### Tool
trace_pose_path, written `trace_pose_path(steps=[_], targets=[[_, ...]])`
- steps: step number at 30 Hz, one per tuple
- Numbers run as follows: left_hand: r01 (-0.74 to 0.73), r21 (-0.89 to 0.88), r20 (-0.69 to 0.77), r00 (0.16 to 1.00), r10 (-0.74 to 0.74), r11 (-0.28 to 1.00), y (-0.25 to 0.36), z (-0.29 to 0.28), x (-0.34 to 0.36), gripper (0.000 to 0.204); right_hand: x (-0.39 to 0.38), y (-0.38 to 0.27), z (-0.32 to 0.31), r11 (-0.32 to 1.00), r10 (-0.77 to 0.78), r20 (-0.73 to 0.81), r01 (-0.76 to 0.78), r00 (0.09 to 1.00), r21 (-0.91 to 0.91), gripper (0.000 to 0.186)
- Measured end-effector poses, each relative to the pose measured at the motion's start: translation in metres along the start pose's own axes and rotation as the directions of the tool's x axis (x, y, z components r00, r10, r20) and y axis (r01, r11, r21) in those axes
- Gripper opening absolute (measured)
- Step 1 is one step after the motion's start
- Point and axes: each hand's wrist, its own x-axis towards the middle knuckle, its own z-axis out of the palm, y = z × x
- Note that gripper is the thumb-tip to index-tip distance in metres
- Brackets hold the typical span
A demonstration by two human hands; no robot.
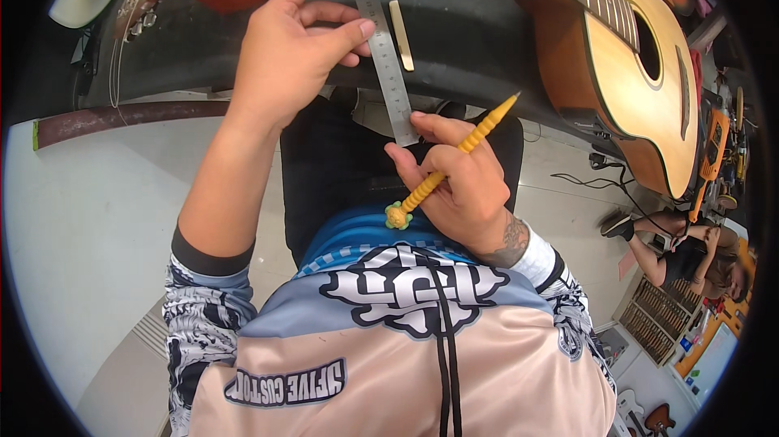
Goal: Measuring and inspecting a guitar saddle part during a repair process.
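My left hand [300,64] pinches the upper part of a steel ruler [383,70] with thumb and fingers, one finger reaching its far end. My right hand [462,185] grips a yellow ribbed pencil [429,185] with a green ornament at its top, its tip pointing up and right; a finger of that hand also touches the ruler's lower end. A narrow cream-coloured strip [402,35] lies on the black worktop [462,31] just right of the ruler.
An acoustic guitar [633,129] lies on the worktop's right, beside an orange-and-black tool [712,149]. At upper left are loose strings and a guitar headstock [130,11]. Another person [682,258] sits at lower right near a slatted rack [656,323].
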Motion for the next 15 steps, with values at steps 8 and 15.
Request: trace_pose_path(steps=[8, 15], targets=[[-0.102, 0.266, 0.169, 0.984, 0.057, 0.959, -0.001, -0.013, 0.022, 0.073, 0.006, 0.005, 0.002, 0.997, 0.054, -0.042, -0.051, 0.998, 0.053, 0.038], [-0.049, 0.406, 0.202, 0.979, -0.037, 0.913, 0.013, -0.009, 0.030, 0.071, 0.004, 0.011, 0.005, 0.991, 0.098, -0.059, -0.092, 0.993, 0.098, 0.039]])
